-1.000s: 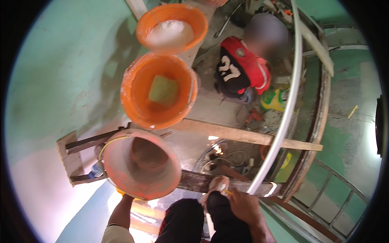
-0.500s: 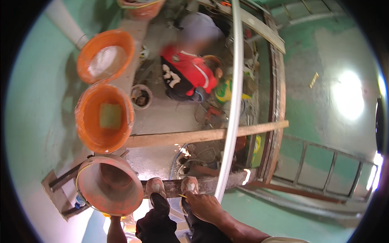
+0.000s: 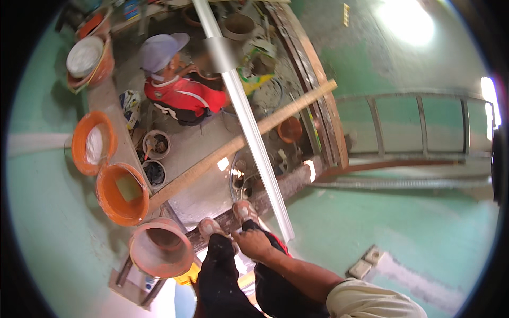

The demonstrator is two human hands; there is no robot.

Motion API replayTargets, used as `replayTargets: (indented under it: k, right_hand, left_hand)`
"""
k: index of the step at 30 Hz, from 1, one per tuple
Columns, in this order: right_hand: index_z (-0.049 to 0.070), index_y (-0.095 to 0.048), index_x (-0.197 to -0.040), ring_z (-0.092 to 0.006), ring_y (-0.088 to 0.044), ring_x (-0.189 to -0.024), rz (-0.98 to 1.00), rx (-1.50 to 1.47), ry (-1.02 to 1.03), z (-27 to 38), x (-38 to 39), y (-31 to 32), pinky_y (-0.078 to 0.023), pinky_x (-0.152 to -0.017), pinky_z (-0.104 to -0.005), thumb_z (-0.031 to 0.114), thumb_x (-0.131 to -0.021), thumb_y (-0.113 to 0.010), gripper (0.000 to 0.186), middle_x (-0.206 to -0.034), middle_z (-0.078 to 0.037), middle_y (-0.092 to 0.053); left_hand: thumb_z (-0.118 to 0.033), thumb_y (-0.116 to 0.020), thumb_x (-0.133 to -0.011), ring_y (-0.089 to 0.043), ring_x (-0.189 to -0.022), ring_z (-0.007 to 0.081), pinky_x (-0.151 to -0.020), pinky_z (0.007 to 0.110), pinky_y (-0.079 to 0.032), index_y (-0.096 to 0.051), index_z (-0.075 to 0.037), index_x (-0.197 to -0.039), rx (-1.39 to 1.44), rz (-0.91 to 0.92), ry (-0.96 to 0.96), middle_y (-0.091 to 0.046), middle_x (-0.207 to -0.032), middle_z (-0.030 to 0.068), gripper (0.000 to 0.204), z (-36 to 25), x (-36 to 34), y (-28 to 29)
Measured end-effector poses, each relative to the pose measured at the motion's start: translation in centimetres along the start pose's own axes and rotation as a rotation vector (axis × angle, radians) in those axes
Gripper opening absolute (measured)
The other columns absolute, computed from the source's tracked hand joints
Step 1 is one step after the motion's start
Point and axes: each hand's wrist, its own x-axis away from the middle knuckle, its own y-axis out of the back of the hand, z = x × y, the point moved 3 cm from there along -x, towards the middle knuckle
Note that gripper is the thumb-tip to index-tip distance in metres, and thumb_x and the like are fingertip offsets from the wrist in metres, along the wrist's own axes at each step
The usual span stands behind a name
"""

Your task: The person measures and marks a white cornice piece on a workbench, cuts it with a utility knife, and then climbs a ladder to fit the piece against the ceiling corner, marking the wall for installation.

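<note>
No text can be read. White print on the co-worker's red-and-black shirt (image 3: 183, 96) is folded and partly hidden; any marks on the yellow-and-green bag (image 3: 254, 85) and the white-and-dark packet (image 3: 130, 102) are too small to tell.

A person (image 3: 305, 275) wears a loose cream cloth sleeve (image 3: 374, 300), black fabric trousers (image 3: 225, 281) with narrow red trim (image 3: 279, 243), and blotchy pink-and-white shoes (image 3: 245, 211).

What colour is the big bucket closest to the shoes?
That bucket is dusty orange-pink, greyer inside; it shows best in the head view.
</note>
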Motion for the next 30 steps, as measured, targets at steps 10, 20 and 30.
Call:
replayTargets:
  k: [10,20,30]
  right_hand:
    - [0.005,-0.061,-0.104,-0.0399,-0.074,-0.092,-0.206,-0.255,-0.23,0.8,11.1,1.7,-0.057,-0.083,-0.0523,0.016,-0.097,-0.06,0.013,-0.095,-0.017,-0.074]
    - [0.014,-0.068,-0.129,-0.048,-0.07,-0.103,-0.317,-0.823,-0.62,0.8,23.7,1.6,-0.056,-0.088,-0.0511,0.035,-0.11,-0.061,0.029,-0.109,-0.022,-0.074]
    - [0.003,-0.054,-0.123,-0.02,-0.063,-0.068,-0.919,-0.784,-0.945,-5.7,36.9,7.9,-0.049,-0.064,-0.0382,0.03,-0.115,-0.054,0.029,-0.075,-0.008,-0.065]
  left_hand:
    - [-0.033,-0.066,-0.107,-0.037,-0.157,0.0382,-0.128,0.043,-0.03,-0.029,-0.002,-0.169,0.183,0.444,0.015,-0.038,-0.169,0.0266,0.078,-26.2,14.2,15.7]
    - [-0.025,-0.063,-0.108,-0.036,-0.159,0.0393,-0.129,0.041,-0.029,-0.028,-0.004,-0.17,-0.166,0.587,-0.322,-0.036,-0.171,0.0281,0.074,-32.5,15.8,17.3]
    - [-0.011,-0.041,-0.107,-0.036,-0.159,0.0268,-0.128,0.033,-0.027,-0.034,-0.005,-0.17,0.263,0.805,-0.105,-0.037,-0.173,0.0181,0.064,-27.7,13.7,17.9]
